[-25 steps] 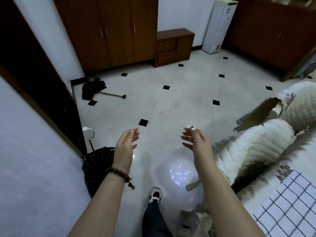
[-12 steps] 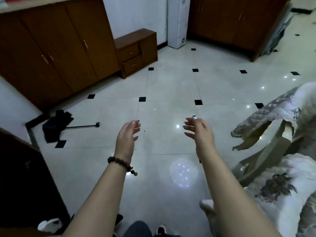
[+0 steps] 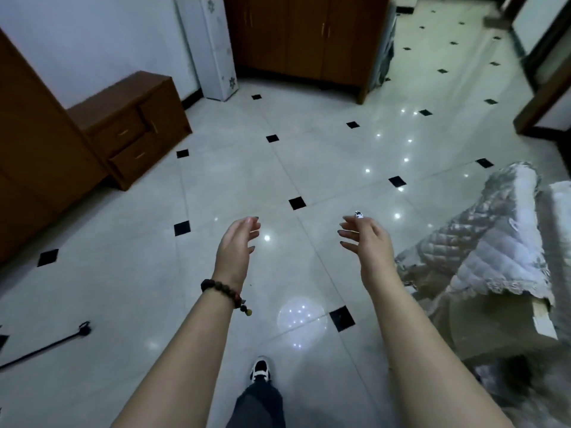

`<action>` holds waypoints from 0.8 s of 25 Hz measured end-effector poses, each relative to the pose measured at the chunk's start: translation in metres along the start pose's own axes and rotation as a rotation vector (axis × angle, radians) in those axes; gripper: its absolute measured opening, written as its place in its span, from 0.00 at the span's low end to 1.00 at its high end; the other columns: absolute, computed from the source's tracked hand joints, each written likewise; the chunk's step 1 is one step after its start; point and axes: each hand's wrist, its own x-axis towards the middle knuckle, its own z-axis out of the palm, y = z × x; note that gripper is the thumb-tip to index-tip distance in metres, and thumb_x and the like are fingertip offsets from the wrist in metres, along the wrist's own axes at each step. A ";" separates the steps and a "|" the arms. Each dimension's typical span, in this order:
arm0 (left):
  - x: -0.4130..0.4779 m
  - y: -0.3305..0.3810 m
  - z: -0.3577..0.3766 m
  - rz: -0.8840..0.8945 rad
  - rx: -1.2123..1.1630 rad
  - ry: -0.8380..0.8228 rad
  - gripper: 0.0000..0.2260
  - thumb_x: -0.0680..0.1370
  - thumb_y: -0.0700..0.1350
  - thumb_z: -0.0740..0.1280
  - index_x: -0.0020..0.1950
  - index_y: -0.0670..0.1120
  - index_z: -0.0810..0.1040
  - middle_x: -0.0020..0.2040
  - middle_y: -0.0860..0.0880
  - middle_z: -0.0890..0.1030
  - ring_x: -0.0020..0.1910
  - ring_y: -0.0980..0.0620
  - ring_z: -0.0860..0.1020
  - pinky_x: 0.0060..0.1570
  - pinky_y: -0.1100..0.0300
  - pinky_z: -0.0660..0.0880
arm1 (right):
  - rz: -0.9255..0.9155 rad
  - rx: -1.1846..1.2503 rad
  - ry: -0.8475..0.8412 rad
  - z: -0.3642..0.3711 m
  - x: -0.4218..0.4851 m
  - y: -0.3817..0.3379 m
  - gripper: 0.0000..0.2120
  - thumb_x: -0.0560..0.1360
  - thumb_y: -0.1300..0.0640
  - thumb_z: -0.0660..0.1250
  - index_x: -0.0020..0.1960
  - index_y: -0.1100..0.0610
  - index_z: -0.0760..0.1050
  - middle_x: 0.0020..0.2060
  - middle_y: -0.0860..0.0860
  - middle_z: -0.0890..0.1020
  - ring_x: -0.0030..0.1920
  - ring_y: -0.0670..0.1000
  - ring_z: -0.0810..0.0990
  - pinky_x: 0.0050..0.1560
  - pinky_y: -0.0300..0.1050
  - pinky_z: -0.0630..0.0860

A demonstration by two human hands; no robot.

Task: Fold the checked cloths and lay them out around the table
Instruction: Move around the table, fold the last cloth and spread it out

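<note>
No checked cloth shows in the head view now. My left hand (image 3: 236, 245), with a dark bead bracelet at the wrist, hangs in the air over the tiled floor, fingers relaxed and holding nothing. My right hand (image 3: 366, 239) floats level with it to the right, palm turned inward, fingers loosely spread and empty. A small black-and-white mark sits on one right fingertip. Both hands are apart from everything around them.
A quilted white cover (image 3: 482, 242) drapes over furniture at the right. A low wooden drawer unit (image 3: 133, 125) and tall brown cabinets (image 3: 306, 38) line the far walls, with a white appliance (image 3: 213, 47) between. A black stick (image 3: 43, 347) lies on the floor at left. My shoe (image 3: 260, 369) is below.
The view has swung to the right across the room; the checked cloth at lower right has left the view. Both hands stay raised, empty and in the same pose.
</note>
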 end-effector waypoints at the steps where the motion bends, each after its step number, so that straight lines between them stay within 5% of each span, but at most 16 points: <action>1: 0.031 0.009 0.007 -0.006 0.010 -0.036 0.11 0.81 0.50 0.58 0.53 0.50 0.79 0.57 0.48 0.81 0.59 0.51 0.78 0.60 0.51 0.72 | -0.006 0.007 0.047 0.008 0.025 -0.008 0.12 0.79 0.56 0.58 0.48 0.59 0.78 0.42 0.53 0.81 0.43 0.52 0.80 0.45 0.47 0.76; 9: 0.212 0.053 0.125 -0.021 0.098 -0.292 0.12 0.80 0.49 0.58 0.56 0.47 0.79 0.55 0.50 0.81 0.57 0.52 0.78 0.61 0.50 0.72 | 0.003 0.062 0.349 -0.007 0.178 -0.044 0.12 0.79 0.56 0.58 0.47 0.58 0.79 0.43 0.54 0.81 0.44 0.52 0.81 0.49 0.51 0.77; 20: 0.389 0.101 0.436 0.020 0.160 -0.540 0.11 0.80 0.51 0.58 0.53 0.50 0.79 0.55 0.51 0.81 0.57 0.53 0.78 0.60 0.50 0.74 | -0.041 0.123 0.561 -0.143 0.444 -0.124 0.11 0.78 0.55 0.59 0.46 0.57 0.79 0.42 0.54 0.81 0.43 0.52 0.81 0.49 0.51 0.78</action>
